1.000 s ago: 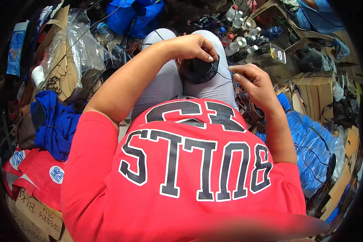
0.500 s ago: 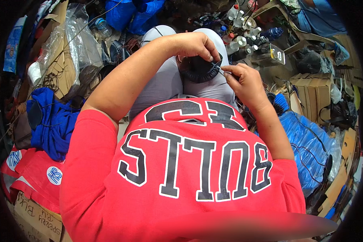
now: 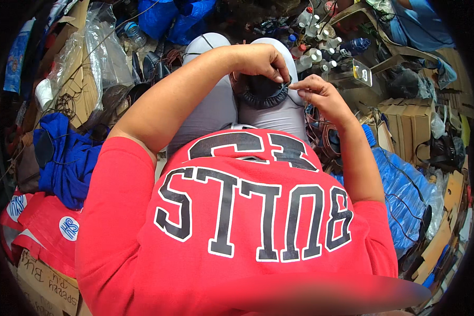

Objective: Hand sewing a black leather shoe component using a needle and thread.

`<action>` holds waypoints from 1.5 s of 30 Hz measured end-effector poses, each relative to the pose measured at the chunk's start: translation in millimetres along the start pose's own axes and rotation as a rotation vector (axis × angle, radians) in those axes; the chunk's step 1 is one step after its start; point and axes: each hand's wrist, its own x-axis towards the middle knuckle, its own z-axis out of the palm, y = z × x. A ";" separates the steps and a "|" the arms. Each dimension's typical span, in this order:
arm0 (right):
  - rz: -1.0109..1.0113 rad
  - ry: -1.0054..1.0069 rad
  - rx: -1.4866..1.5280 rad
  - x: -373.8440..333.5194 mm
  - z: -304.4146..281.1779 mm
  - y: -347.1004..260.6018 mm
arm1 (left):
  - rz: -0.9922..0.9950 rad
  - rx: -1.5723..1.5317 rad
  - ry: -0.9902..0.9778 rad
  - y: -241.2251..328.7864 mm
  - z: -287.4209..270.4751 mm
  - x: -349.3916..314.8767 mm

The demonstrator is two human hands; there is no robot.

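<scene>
On my lap lies a black piece with a rounded, puckered, ribbed rim, much like a shoe upper. My left hand reaches over it from above, thumb and fingers pinched on its upper right edge. Close beside those fingertips, my right hand is closed in a pinch at the same edge. What the right fingertips hold is too small to make out. A thin dark strand seems to run from the rim past the right hand. The inside of the piece is dark and partly hidden by my left hand.
Several plastic bottles stand beyond my right knee. Folded cardboard and a blue plastic-wrapped bundle lie to the right. On the left are clear plastic sheeting, a blue cloth and a red bag.
My right hand has moved slightly up, its fingertips now nearer the left ones. The thin, pale tool seen between it and the rim no longer shows clearly. The left hand keeps its pinch.
</scene>
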 end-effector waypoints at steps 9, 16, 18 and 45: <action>0.063 0.084 0.182 6.8 27.7 0.0 | -0.123 0.116 -0.020 6.6 -0.4 2.4; -0.135 0.186 -0.047 -1.1 24.0 -8.6 | 0.074 0.408 0.382 -5.1 0.2 -29.6; -0.134 0.204 -0.085 -9.8 26.6 -11.6 | -0.032 0.305 0.431 3.2 13.1 -46.9; -0.084 0.050 0.012 0.5 14.8 1.6 | -0.004 0.215 0.611 3.3 49.4 -56.3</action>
